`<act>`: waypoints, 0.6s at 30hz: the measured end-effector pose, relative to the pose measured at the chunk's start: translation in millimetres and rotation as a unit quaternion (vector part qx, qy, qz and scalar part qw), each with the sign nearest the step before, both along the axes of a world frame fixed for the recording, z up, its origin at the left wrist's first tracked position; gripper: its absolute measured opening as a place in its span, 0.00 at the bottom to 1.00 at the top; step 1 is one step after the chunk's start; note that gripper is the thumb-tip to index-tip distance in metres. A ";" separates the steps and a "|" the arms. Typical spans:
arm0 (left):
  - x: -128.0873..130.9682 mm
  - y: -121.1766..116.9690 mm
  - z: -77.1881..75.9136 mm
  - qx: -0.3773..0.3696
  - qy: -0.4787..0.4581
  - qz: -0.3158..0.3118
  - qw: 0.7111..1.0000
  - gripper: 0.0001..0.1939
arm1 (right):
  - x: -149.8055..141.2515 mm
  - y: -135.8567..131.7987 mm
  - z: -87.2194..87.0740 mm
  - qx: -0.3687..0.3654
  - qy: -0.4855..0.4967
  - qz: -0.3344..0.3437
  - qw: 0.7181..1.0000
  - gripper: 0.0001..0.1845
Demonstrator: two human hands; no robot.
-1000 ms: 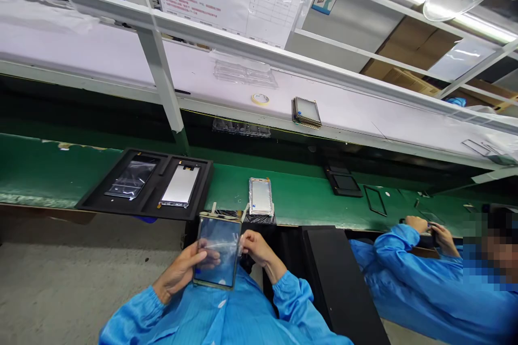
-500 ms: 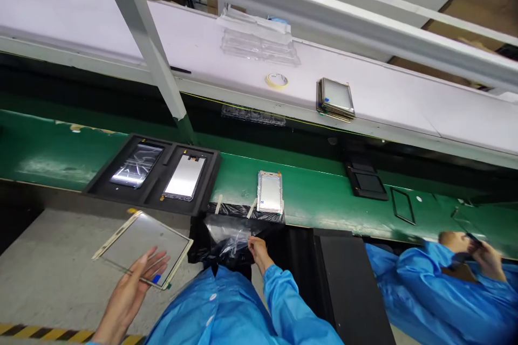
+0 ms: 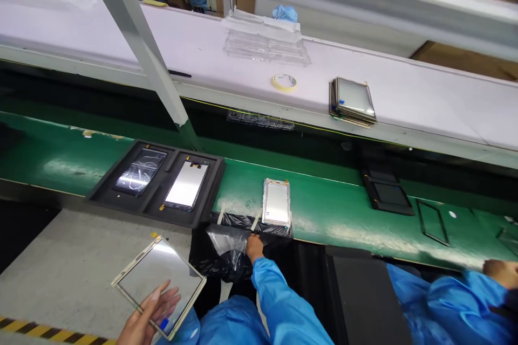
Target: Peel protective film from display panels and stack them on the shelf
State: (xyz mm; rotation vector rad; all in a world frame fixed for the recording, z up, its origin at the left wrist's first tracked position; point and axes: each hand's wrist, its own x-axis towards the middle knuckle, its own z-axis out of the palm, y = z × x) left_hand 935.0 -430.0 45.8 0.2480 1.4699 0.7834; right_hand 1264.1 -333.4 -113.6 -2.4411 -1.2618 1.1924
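My left hand (image 3: pixel 148 321) carries a clear glass panel (image 3: pixel 159 283) with a pale border, fingers spread under it, low at the left over the grey floor. My right hand (image 3: pixel 254 247) reaches into a black plastic bag (image 3: pixel 226 253) taped to the front edge of the green conveyor belt (image 3: pixel 332 210), where a crumpled clear film (image 3: pixel 229 237) lies at the bag's mouth. Its fingers are hidden by the bag and film. A silver-framed display module (image 3: pixel 277 209) lies on the belt just beyond the bag.
A black foam tray (image 3: pixel 156 210) holding two screens sits on the belt at left. On the white shelf above are a stack of glass panels (image 3: pixel 353 101), a tape roll (image 3: pixel 284 82) and clear blister trays (image 3: pixel 265 46). A co-worker in a blue sleeve (image 3: pixel 453 302) sits at right beside black frames (image 3: pixel 388 191).
Both hands were on the panel in front of me; my left hand has swung it down and left, while my right hand carried the peeled film to the black bag.
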 end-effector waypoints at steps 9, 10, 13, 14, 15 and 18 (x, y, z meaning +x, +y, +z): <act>103.6 56.9 26.2 0.116 -0.080 -0.181 0.973 0.28 | -8.8 -72.3 138.0 0.197 0.377 0.053 0.903 0.29; 118.2 61.8 32.3 0.135 -0.100 -0.204 0.964 0.28 | -2.0 -75.5 153.3 0.238 0.360 0.040 0.901 0.31; 156.5 71.5 51.7 0.189 -0.171 -0.256 0.933 0.26 | 41.1 -69.7 202.5 0.318 0.296 -0.054 0.899 0.32; 166.5 73.5 56.4 0.204 -0.188 -0.266 0.923 0.25 | 62.8 -62.2 222.4 0.346 0.283 -0.085 0.891 0.32; 174.9 75.1 59.1 0.215 -0.197 -0.275 0.916 0.24 | 87.5 -51.8 245.1 0.380 0.265 -0.109 0.880 0.32; 191.2 78.3 54.6 0.227 -0.182 -0.290 0.912 0.22 | 170.5 -2.7 327.4 0.501 0.180 -0.150 0.833 0.32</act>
